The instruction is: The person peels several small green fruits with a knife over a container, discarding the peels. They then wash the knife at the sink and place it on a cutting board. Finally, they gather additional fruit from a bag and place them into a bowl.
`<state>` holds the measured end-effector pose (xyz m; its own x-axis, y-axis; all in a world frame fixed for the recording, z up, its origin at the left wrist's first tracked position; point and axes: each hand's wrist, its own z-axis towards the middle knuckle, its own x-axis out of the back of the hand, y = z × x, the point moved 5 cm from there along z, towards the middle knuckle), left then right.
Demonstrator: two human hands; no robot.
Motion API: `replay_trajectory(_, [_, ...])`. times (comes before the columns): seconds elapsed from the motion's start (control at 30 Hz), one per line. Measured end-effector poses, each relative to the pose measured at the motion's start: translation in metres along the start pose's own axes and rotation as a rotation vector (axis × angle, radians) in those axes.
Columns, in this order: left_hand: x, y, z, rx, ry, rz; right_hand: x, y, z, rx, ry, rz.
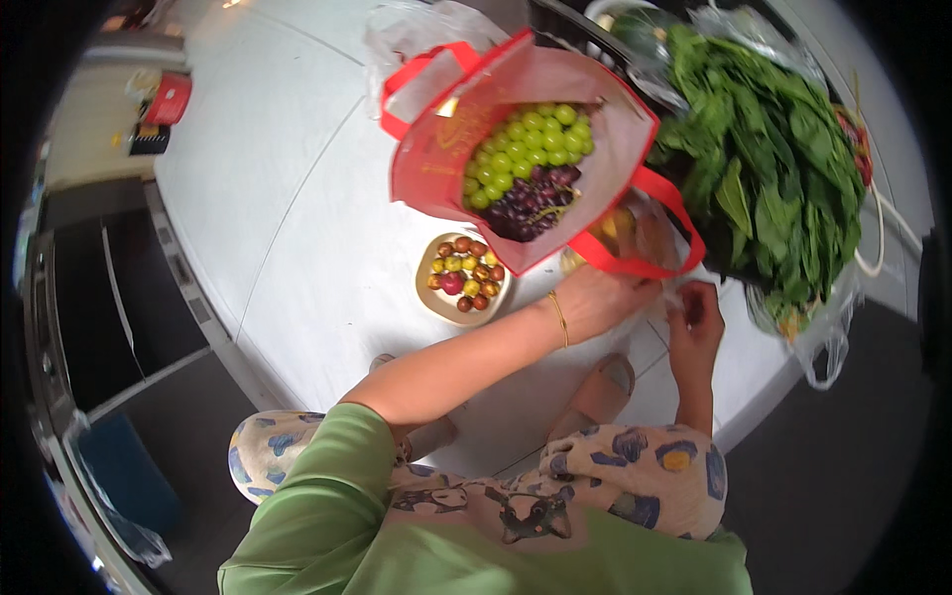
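My left hand [598, 302], with a thin bracelet at the wrist, reaches across to a clear plastic bag [650, 230] holding yellowish-orange contents. Its fingers curl at the bag's lower side and are partly hidden. Close beside it, my right hand [697, 315] pinches the edge of the thin plastic. Just beyond, a red carrier bag [426, 164] stands open, one handle loop hanging over the plastic bag. Inside it lie green grapes [535, 139] above dark purple grapes [531, 203]. Left of my left forearm sits a cream bowl [433, 304] of brown and yellow-green jujubes [470, 264].
A big heap of leafy greens [764, 169] lies at the right, with plastic film [828, 332] beneath. Behind it is a dark green round vegetable [635, 35]. A crumpled white plastic bag [397, 40] is behind the carrier bag. My slippered feet [600, 392] rest on white floor tiles [288, 129].
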<state>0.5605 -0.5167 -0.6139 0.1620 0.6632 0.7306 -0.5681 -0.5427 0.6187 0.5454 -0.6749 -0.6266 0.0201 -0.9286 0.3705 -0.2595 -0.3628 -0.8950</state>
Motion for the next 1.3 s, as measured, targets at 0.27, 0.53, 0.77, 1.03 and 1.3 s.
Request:
replay_trajectory(0.27, [0.015,0.005,0.001,-0.056,0.063,0.013,0.001,-0.015,-0.005,0.074,-0.178,-0.319])
replay_trajectory(0.53, [0.012,-0.008,-0.008,-0.003,-0.166,0.045,-0.005,0.009,0.001,-0.099,-0.093,0.23])
replay_trajectory(0.77, [0.014,-0.002,0.001,0.022,-0.039,0.127,-0.003,-0.033,-0.008,0.18,-0.085,-0.293])
replay_trajectory(1.03, [0.042,-0.01,-0.012,0.115,-0.069,0.017,0.014,-0.003,0.002,-0.028,0.104,0.046])
replay_trajectory(1.3, [0.036,0.007,-0.012,0.313,-0.209,-0.493,0.024,-0.007,-0.012,0.083,0.133,0.107])
